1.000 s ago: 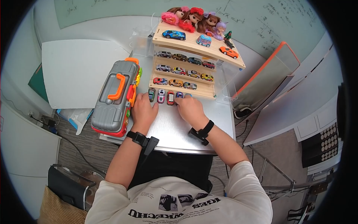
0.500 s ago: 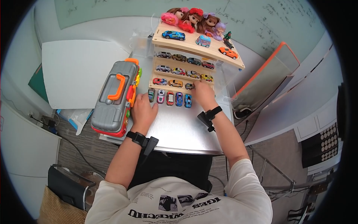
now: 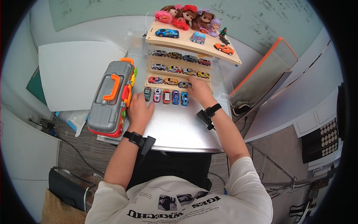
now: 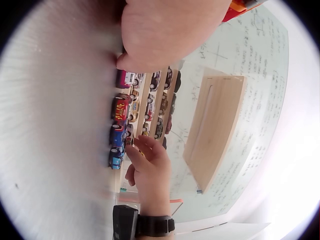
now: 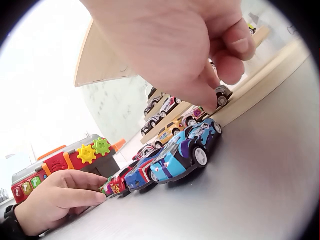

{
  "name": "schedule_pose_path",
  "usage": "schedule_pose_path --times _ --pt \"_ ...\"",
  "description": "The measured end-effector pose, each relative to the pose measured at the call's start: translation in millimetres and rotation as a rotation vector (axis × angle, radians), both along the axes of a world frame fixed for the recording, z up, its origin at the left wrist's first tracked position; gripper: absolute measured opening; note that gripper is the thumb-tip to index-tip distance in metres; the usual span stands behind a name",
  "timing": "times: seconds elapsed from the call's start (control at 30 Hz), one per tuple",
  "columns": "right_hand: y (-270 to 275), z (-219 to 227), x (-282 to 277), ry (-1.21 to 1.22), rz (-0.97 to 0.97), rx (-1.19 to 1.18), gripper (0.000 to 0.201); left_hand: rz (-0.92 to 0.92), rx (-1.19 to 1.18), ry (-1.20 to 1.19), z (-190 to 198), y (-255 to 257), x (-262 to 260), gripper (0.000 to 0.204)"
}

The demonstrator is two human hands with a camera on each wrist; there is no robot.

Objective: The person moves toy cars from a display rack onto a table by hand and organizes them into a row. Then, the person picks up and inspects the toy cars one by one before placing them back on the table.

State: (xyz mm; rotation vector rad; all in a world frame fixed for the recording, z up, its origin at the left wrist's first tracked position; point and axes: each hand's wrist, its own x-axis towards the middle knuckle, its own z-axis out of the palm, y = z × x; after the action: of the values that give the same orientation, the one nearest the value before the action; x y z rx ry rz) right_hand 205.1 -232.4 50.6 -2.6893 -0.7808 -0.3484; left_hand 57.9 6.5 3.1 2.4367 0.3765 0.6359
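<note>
Several toy cars stand side by side on the metal table, with a light blue one [image 3: 185, 98] at the right end and a dark green one [image 3: 147, 94] at the left end. My left hand [image 3: 140, 112] rests on the table by the green car, fingers extended in the right wrist view. On the lowest step of the wooden rack, my right hand [image 3: 201, 93] pinches the right-hand grey car [image 3: 184, 84]. The right wrist view shows that car [image 5: 223, 95] partly covered by the fingers of my right hand [image 5: 185, 50].
Left of the cars lies a grey toy toolbox [image 3: 110, 98] with an orange handle. More cars line the rack's upper steps [image 3: 171, 59]. Dolls [image 3: 188, 16], a blue car [image 3: 167, 33], a small bus [image 3: 198, 37] and an orange car [image 3: 224, 49] stand on the top board.
My right hand has moved up and right, from the front row's blue cars to the grey car on the lowest step. My left hand stays by the green car. The head view has shifted slightly.
</note>
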Motion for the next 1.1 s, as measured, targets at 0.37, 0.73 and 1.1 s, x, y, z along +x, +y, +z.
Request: schedule_pose_path --times 0.37,0.73,1.1 --pt "-16.6 13.7 -46.5 0.037 -0.177 -0.068 0.027 -0.004 0.021 -0.024 -2.9 0.4 0.1 0.042" --pt "-30.2 2.5 -100.5 0.062 -0.083 -0.147 0.030 -0.004 0.035 -0.024 -3.9 0.2 1.0 0.045" --pt "-25.7 -2.3 -91.6 0.025 -0.087 -0.160 0.023 -0.007 0.020 -0.019 -2.8 0.7 0.4 0.050"
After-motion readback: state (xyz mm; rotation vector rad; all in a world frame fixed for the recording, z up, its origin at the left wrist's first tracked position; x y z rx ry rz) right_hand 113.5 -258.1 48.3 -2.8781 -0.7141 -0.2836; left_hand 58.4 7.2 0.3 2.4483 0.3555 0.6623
